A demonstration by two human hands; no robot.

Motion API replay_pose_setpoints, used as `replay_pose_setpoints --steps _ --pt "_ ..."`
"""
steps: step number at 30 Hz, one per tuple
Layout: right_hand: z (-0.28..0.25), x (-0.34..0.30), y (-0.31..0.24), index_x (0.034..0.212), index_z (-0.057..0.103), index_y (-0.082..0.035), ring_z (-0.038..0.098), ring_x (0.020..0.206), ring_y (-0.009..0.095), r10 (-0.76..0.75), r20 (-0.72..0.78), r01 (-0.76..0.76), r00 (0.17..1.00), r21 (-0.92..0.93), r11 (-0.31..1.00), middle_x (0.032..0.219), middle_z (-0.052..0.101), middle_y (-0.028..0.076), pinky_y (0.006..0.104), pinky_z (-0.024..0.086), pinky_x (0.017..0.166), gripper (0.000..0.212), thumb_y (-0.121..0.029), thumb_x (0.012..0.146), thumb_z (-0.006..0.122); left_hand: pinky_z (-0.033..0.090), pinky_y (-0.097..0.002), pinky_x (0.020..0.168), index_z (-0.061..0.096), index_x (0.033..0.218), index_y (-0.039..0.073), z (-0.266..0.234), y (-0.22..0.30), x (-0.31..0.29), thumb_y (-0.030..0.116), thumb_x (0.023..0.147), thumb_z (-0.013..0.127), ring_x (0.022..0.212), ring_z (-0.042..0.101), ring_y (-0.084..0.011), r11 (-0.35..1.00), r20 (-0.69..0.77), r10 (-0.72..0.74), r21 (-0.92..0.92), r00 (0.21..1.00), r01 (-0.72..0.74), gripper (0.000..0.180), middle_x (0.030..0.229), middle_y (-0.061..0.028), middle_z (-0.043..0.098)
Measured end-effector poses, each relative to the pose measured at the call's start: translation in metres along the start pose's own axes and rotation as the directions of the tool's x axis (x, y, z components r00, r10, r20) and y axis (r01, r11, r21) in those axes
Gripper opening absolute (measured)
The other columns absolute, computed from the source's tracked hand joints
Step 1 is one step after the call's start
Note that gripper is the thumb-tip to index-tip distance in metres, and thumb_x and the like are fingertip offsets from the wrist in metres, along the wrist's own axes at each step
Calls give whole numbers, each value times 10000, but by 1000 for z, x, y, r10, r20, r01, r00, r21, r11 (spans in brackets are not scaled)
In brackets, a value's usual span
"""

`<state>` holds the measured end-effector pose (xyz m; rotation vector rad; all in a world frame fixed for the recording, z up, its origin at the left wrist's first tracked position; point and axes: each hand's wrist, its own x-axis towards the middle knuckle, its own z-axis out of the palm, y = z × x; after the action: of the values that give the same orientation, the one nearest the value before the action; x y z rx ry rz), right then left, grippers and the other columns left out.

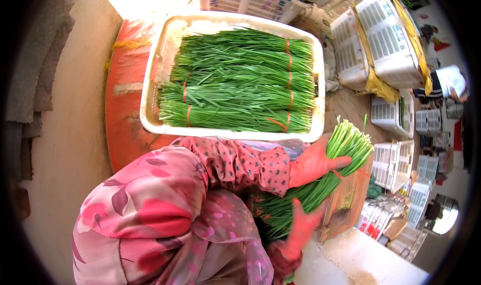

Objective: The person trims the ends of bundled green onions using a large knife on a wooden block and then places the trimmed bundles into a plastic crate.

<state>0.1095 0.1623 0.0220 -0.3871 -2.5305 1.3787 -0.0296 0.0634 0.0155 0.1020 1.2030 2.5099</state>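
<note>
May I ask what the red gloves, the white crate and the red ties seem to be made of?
Red gloves: probably rubber; smooth, no visible weave. 
White crate: likely moulded plastic, stained; rounded, seamless-looking rim. 
Red ties: thin, flexible bands; rubber or plastic, finish unclear.

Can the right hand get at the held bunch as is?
Likely yes: the right hand looks open, right by the bunch, with nothing visible between; blur hides any contact. The left hand holds the bunch.

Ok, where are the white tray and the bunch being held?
White tray (pixel 225 17), head view: on its far rim.
Held bunch (pixel 320 187), head view: on its green leaves.
</note>
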Motion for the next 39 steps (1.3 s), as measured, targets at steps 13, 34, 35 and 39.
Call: replay_pose_setpoints --steps 13,34,35,39 --pt "42 132 -45 1335 530 14 597 1083 265 -91 359 194 929 -261 945 1145 636 130 359 460 950 572 -22 792 704 529 -494 820 665 925 -21 -336 64 -26 481 786 703 890 664 -414 -191 -342 -23 924 939 331 523 902 -249 672" --pt "163 208 -67 1349 590 -110 630 1061 296 -399 445 516 802 -178 838 1121 661 142 376 482 928 645 63 728 626 548 -485 774 738 882 71 -403 12 19 190 800 605 848 684 -403 -245 -423 -22 881 906 405 196 898 -201 707" --pt "160 206 -65 1349 589 -104 629 1073 293 -392 434 514 811 -208 832 1131 660 141 374 480 934 644 62 728 627 550 -484 768 736 882 67 -405 12 19 197 798 603 842 685 -401 -212 -459 8 867 888 450 204 897 -199 707" --pt "146 205 -49 1351 585 -89 622 1116 284 -349 411 463 842 -220 859 1178 657 133 368 469 965 643 63 728 635 551 -476 765 714 891 55 -434 20 -8 219 789 586 838 683 -396 48 -637 190 766 747 641 232 890 -203 702"
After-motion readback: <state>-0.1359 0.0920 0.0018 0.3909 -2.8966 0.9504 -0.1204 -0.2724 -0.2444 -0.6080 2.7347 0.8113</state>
